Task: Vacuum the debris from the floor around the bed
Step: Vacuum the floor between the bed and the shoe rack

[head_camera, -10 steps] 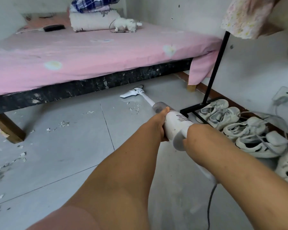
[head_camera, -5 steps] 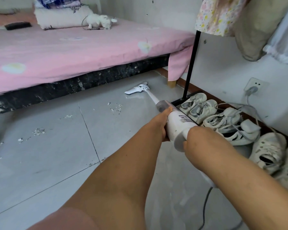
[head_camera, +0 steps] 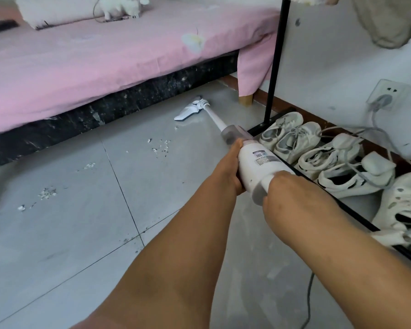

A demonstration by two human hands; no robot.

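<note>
I hold a white stick vacuum with both hands. My left hand grips the left side of its body, and my right hand is closed on the rear handle. Its thin tube runs forward to the white floor nozzle, which rests on the grey tiles close to the dark bed frame. A cluster of white debris lies just short of the nozzle, on its left. More crumbs are scattered further left. The bed has a pink sheet.
Several white shoes line the wall on the right inside a black rack base. A black upright pole stands by the bed's corner leg. A wall socket feeds a cable; the vacuum's cord trails down right.
My view has shifted right and closer, so the bed slides left. The nozzle stays near the bed frame, now just beyond the debris cluster. Both hands keep their grip.
</note>
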